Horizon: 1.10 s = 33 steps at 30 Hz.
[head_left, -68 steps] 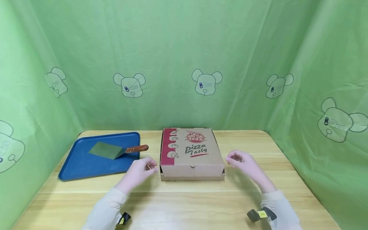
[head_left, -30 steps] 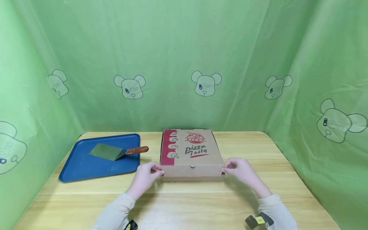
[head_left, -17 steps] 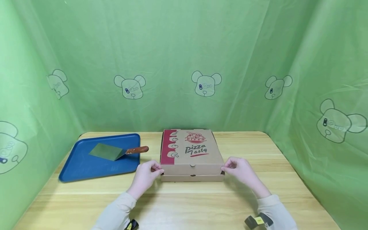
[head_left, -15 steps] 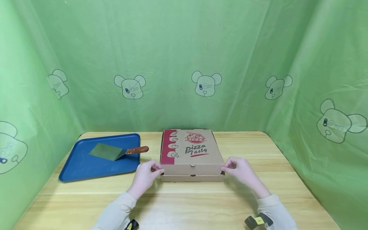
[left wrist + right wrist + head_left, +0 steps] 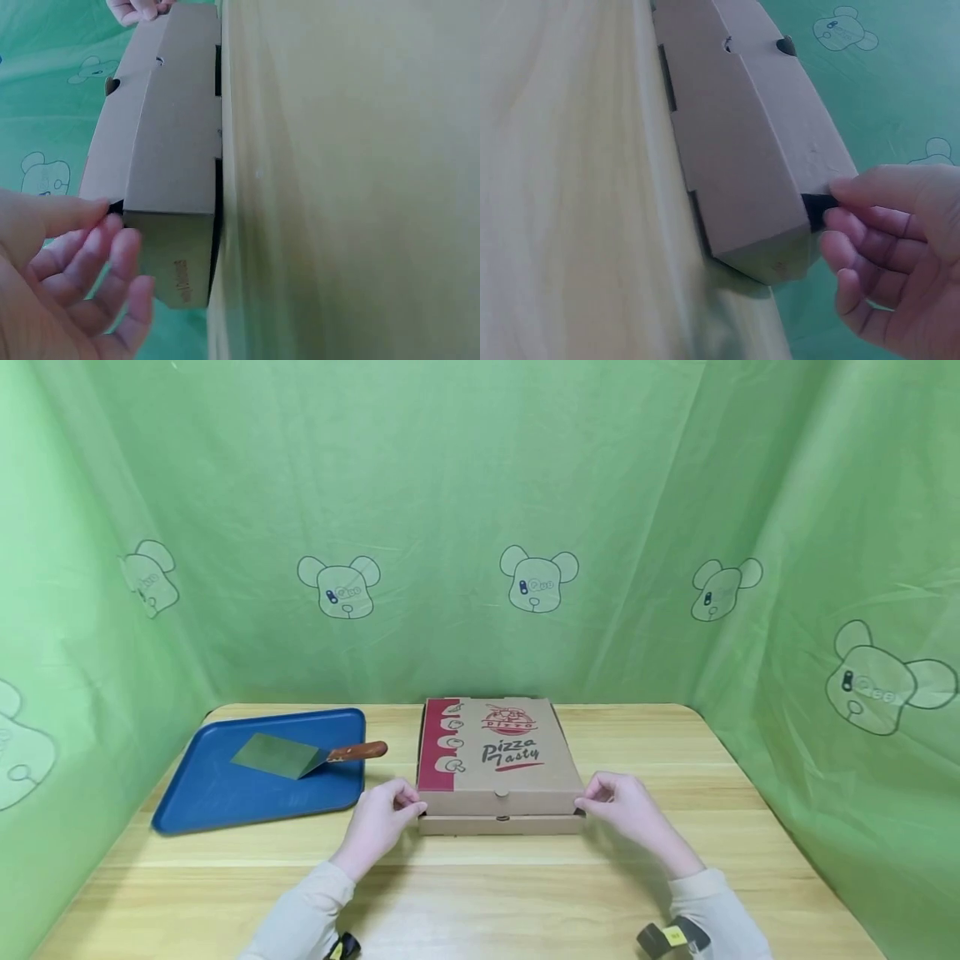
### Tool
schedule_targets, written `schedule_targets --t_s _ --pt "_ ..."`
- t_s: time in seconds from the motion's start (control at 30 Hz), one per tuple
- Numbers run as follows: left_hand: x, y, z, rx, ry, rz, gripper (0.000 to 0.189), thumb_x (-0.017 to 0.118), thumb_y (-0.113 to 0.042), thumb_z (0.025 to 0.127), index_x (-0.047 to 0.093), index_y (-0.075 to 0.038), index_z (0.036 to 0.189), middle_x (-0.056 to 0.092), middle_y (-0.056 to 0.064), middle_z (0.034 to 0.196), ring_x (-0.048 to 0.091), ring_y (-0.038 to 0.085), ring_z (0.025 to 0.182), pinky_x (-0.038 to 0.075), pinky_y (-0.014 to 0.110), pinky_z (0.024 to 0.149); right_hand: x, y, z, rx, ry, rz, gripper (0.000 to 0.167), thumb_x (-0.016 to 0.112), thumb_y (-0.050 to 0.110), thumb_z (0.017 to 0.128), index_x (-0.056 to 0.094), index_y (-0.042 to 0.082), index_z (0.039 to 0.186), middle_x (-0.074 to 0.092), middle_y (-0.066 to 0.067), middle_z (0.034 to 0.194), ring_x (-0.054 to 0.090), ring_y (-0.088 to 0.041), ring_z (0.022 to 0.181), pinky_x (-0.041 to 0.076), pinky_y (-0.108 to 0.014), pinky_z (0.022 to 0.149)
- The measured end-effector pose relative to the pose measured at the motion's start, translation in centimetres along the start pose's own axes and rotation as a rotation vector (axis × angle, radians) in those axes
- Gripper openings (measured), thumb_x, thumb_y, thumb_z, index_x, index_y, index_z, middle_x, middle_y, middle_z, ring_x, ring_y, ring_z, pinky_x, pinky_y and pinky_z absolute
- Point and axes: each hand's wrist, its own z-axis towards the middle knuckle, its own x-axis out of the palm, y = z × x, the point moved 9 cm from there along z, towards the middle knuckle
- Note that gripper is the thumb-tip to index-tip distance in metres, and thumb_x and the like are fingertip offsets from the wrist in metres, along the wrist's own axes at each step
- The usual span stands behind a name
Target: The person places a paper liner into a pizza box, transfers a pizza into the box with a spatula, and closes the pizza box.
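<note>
A brown cardboard pizza box [image 5: 517, 735] with a red printed strip lies on the table in front of me. Its lid sits slightly raised, and the front wall [image 5: 498, 825] of the base shows under the lid's front flap [image 5: 465, 802]. At the flap's left front corner my left hand [image 5: 373, 828] pinches the edge between thumb and fingers. My right hand [image 5: 630, 814] pinches the right front corner in the same way. Dark gaps show beside the thumbs in both wrist views. What the box contains is hidden.
A blue tray [image 5: 217, 793] lies at the left of the wooden table [image 5: 480, 893]. On it rests a spatula with a flat metal blade [image 5: 276, 755] and a wooden handle [image 5: 358, 751] that reaches past the tray's right rim. Green curtains [image 5: 435, 485] surround the table.
Both hands have come in from beside the box to its front corners and taken hold of the lid. The lid's front has risen a little, uncovering the base's front wall.
</note>
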Motion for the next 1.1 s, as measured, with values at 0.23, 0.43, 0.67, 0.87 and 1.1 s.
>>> schedule_targets --t_s 0.23,0.43,0.67,0.87,1.1 --pt "-0.6 0.9 0.4 -0.052 0.007 -0.023 0.030 0.061 -0.038 0.095 0.064 -0.015 0.076 0.061 -0.002 0.067 0.052 0.011 0.064 0.043 0.024 0.061 -0.3 -1.1 0.2 0.088 -0.022 0.112 0.030 0.065 0.034 0.092 0.064 0.005 0.087 0.067 -0.013 0.080 0.060 -0.017 0.072 0.052 -0.024 0.066" --pt "0.1 2.4 0.4 -0.213 0.080 -0.269 0.039 0.057 -0.041 0.097 0.063 -0.005 0.110 0.069 0.014 0.105 0.066 0.023 0.093 0.056 0.031 0.076 0.5 -1.7 0.4 0.175 0.020 0.262 0.051 0.053 0.038 0.099 0.051 -0.004 0.126 0.062 -0.026 0.116 0.064 -0.036 0.103 0.059 -0.039 0.083" --pt "2.4 3.0 -0.5 -0.390 0.279 -0.739 0.065 0.049 -0.040 0.100 0.030 0.000 0.147 0.034 0.026 0.152 0.040 0.045 0.135 0.043 0.056 0.108 2.9 -2.5 0.1 0.320 0.170 0.561 0.075 0.038 0.049 0.102 0.017 -0.004 0.151 0.027 -0.031 0.154 0.033 -0.048 0.140 0.036 -0.055 0.113" --pt "3.9 3.8 -1.0 -0.530 0.330 -0.978 0.068 0.050 -0.040 0.099 0.023 -0.006 0.151 0.025 0.027 0.155 0.027 0.044 0.141 0.037 0.055 0.112 4.5 -1.9 -0.1 0.331 0.299 0.815 0.080 0.036 0.045 0.104 -0.001 -0.007 0.152 -0.001 -0.027 0.161 0.001 -0.047 0.148 0.009 -0.059 0.120" --pt "4.5 4.1 -1.0 -0.518 0.332 -1.010 0.069 0.052 -0.035 0.099 0.020 -0.003 0.152 0.024 0.024 0.157 0.024 0.041 0.144 0.028 0.056 0.118 5.0 -2.1 -0.2 0.346 0.282 0.828 0.075 0.037 0.041 0.104 0.003 -0.006 0.152 0.010 -0.027 0.160 0.007 -0.045 0.149 0.010 -0.056 0.121"
